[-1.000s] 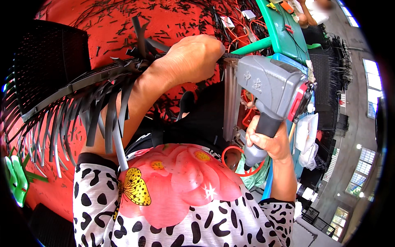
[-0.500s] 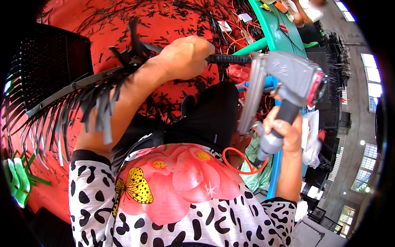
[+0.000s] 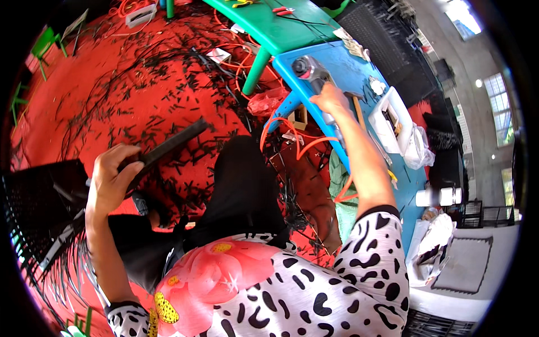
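The left hand (image 3: 114,175) is closed, thumb against fingers, on a black bar (image 3: 177,140) raised over the scrap-strewn red floor (image 3: 140,73). Whether the bar joins the dark woven panel (image 3: 48,188) beside it cannot be determined. The right hand (image 3: 332,102) is curled round the grip of a grey power tool (image 3: 314,71), at the near edge of the blue counter (image 3: 401,180) (resting or just above it, contact is hidden).

Hazards noted: the orange hose (image 3: 306,149) loops below that edge near the knee; a snag could drag the tool off. A one-handed grip could let the bar twist.
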Action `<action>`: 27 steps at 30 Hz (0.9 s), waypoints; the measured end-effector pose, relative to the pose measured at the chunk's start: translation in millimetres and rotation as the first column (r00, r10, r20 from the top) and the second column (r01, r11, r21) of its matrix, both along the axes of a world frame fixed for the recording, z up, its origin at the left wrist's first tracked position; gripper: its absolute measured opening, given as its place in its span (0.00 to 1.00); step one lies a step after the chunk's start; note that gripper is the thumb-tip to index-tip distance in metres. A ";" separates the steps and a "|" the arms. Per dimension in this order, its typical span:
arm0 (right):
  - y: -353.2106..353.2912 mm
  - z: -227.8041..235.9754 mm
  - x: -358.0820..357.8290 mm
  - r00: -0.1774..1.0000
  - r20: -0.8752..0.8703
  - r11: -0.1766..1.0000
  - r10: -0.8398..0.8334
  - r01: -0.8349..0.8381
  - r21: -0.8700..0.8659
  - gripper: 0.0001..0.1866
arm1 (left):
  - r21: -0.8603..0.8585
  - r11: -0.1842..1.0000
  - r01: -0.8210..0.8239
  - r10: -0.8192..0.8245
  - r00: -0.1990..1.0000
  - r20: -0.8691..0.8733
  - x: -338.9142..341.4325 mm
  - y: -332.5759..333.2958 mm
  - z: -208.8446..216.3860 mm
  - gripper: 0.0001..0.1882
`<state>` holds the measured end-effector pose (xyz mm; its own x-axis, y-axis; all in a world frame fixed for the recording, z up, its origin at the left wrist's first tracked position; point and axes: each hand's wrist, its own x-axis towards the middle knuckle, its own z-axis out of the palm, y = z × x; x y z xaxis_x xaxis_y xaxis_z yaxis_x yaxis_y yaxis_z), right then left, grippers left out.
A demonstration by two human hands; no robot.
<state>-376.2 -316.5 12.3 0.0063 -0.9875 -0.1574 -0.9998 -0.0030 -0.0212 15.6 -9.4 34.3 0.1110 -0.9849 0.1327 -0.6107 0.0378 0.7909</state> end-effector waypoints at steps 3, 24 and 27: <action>-21.5 -11.4 -4.0 0.999 0.045 0.997 -0.009 0.012 -0.080 0.35 | 0.128 0.986 -0.109 0.125 0.985 -0.121 2.6 -7.9 2.1 0.18; 157.2 -35.5 -375.9 0.951 -0.024 0.945 -0.309 0.304 -0.120 0.41 | 0.034 0.998 -0.055 0.061 0.970 -0.234 78.0 -36.1 -20.6 0.30; 143.4 -31.5 -363.8 0.947 0.020 0.947 -0.322 0.322 -0.013 0.51 | 0.055 0.996 -0.071 0.082 0.965 -0.249 73.0 -29.8 -12.3 0.30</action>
